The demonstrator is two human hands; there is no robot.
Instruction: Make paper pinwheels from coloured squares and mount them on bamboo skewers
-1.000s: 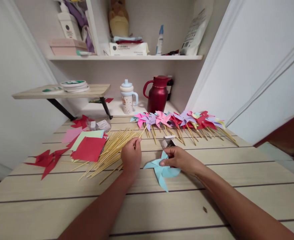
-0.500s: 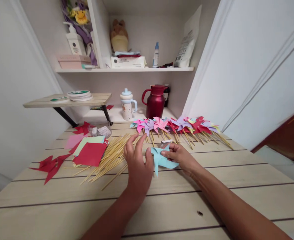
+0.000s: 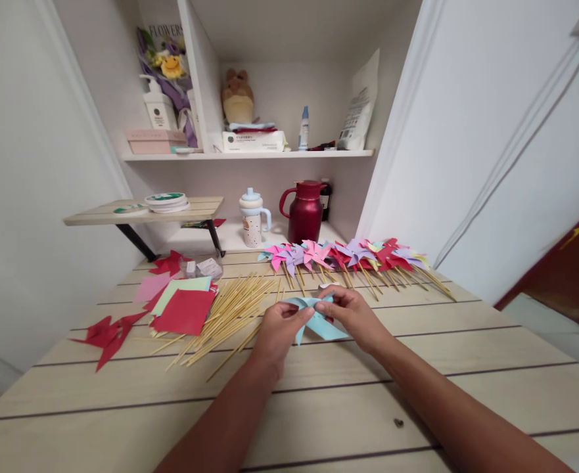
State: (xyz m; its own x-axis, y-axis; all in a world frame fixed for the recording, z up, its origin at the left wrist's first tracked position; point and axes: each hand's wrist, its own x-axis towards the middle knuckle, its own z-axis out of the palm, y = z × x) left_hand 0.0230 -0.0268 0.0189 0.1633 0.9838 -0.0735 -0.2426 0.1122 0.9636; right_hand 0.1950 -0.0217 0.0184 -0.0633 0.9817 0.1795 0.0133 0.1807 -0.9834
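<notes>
A light blue paper pinwheel (image 3: 323, 326) is held between my two hands, a little above the table. My left hand (image 3: 280, 332) pinches its left side with thumb and fingers. From the right, my right hand (image 3: 351, 314) grips the paper near the middle, its thumb on top. Parts of the pinwheel are hidden behind the fingers. Left of my left hand lies a loose pile of thin wooden sticks (image 3: 234, 312). Beyond my hands, finished pinwheels on sticks (image 3: 316, 254) lie in a row in several colours.
Red paper squares (image 3: 183, 312) and a folded red paper pinwheel (image 3: 108, 335) lie at the left. A clear bag (image 3: 209, 268) sits behind them. At the back stand a blue-lidded cup (image 3: 252, 220) and a red thermos jug (image 3: 305, 213), beside a small raised stand (image 3: 200, 207).
My left hand, open before, has come down and right and now grips the blue pinwheel. My right hand still holds it. The camera view has tilted up slightly.
</notes>
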